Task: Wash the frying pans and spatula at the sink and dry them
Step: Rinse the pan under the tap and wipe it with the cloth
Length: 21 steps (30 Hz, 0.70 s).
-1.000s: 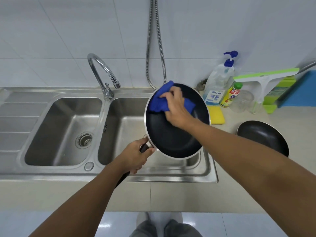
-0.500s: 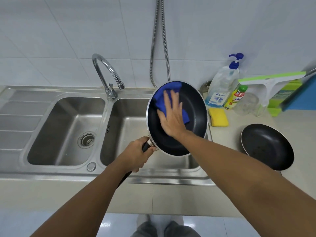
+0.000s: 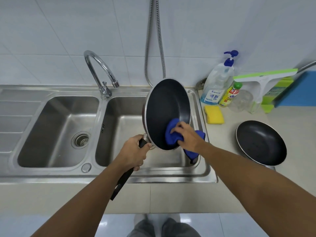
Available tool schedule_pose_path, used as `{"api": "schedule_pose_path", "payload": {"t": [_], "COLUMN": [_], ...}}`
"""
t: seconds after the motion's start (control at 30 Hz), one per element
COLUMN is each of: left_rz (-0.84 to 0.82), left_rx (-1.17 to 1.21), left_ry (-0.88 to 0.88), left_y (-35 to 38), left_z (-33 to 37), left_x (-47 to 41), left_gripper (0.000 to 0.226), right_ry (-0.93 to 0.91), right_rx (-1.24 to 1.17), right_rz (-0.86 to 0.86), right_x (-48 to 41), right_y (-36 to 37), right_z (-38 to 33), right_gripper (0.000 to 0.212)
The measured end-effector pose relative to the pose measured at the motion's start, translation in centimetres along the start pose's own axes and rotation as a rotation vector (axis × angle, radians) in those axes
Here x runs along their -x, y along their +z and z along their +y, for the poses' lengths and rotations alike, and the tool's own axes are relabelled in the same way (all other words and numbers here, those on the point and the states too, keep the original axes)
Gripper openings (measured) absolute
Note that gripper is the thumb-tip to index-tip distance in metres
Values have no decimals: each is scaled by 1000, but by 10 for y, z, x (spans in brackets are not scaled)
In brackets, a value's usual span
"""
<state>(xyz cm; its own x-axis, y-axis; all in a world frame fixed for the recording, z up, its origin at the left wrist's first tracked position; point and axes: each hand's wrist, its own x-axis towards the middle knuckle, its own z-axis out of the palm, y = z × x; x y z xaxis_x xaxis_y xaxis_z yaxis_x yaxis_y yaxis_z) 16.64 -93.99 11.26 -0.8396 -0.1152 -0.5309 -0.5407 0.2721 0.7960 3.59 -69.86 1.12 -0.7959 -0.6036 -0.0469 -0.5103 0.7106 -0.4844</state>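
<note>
The left hand point(image 3: 132, 153) is wrapped round the black handle point(image 3: 122, 182) just below the pan point(image 3: 167, 106), knuckles up. It holds the pan tilted steeply over the right basin, the dark inside facing right and toward the camera. The handle's free end sticks out past the sink's front edge. The right hand point(image 3: 188, 135) reaches in from the right and grips a bunched blue cloth point(image 3: 172, 134) against the pan's lower right rim, fingers curled into the fabric. Part of the cloth hangs down behind the rim, below the wrist.

The steel double sink point(image 3: 51, 173) has a drain point(image 3: 80, 139) in the left basin. A curved tap point(image 3: 100, 69) stands at the back between the basins. A metal hose point(image 3: 153, 40) hangs down the tiled wall behind the pan. On the surface point(image 3: 171, 197) right of the sink lies a yellow sponge point(image 3: 214, 114). Behind it stands a pump bottle point(image 3: 217, 86) with a small yellow bottle point(image 3: 230, 95) just beside it. A green-edged squeegee point(image 3: 263, 77) is further right. A second pan point(image 3: 261, 142) sits flat on the surface near the right forearm, well apart from the held one.

Half a second ago the right hand lay flat, fingers spread, pressing the cloth on the upper middle of the pan. It has since slid down to the rim and closed on the cloth. The pan has turned more edge-on. The left hand's grip is unchanged.
</note>
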Motion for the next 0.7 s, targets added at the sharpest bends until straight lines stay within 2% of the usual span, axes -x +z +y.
{"api": "schedule_pose_path", "payload": {"t": [0.07,0.17,0.23,0.3,0.4,0.53,0.63,0.7], "left_rz": [-20,-46,-57,-55,-53,25,74,80], "left_rx": [-26,-77,-88,-100,-105,-24,15,-4], "left_ry": [17,34,47,61,80,109,117,126], "left_y": [-3,-7,-9,-6,4,13,8,6], "left_z": [6,17,21,23,23,25,25,22], "left_x": [2,4,4,4,1,-4,-7,-8], "left_gripper": [10,11,10,9,7,7,6,5], "right_ry": [111,258,241,151,-45,-281,-388,-394], "right_rx": [79,120,19,-128,-269,-330,-322,-242], "right_rz": [107,376,525,602,581,361,290,285], "right_x": [-13,-38,-54,-67,-79,-58,-44,-52], "right_y": [-12,-41,-63,-79,-87,-63,-46,-48], "right_z": [10,6,-4,-22,-70,-112,-108,-106], "right_gripper": [52,63,69,70,65,58,54,57]}}
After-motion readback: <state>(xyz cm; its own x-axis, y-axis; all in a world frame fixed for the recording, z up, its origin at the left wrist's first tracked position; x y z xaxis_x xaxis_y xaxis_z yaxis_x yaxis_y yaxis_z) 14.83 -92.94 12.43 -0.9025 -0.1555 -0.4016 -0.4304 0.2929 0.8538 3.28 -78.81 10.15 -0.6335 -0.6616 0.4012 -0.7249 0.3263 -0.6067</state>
